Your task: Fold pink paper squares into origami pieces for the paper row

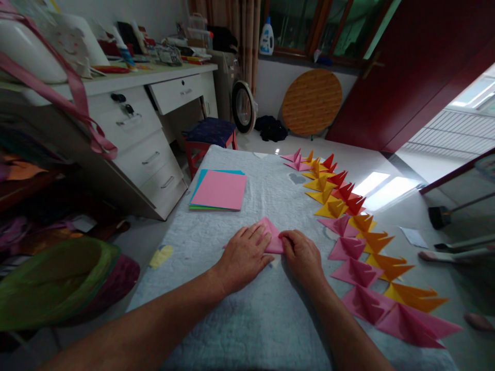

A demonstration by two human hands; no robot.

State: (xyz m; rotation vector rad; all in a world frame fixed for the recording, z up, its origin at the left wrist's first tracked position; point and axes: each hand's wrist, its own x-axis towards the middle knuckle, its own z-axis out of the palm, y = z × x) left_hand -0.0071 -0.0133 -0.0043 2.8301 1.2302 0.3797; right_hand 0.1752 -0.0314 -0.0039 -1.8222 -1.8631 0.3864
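A pink sheet of origami paper [274, 241], folded to a pointed shape, lies on the cloth-covered table [247, 319]. My left hand [243, 255] rests flat over its left part with the fingers stretched out, hiding much of it. At the paper's right corner, my right hand [303, 257] pinches the edge between thumb and bent fingers. Beyond my left hand sits a stack of square paper [219, 190], pink on top with blue and green edges showing. To the right stand rows of folded paper cranes in pink [358, 272], yellow [331, 207] and red [353, 204].
A stool [209, 131] stands past the table's far edge, beside a white desk [143, 134]. A green-lined bin [69, 278] is at the left. Farther back are a washing machine with its door [243, 107] open and a round wooden board [312, 100].
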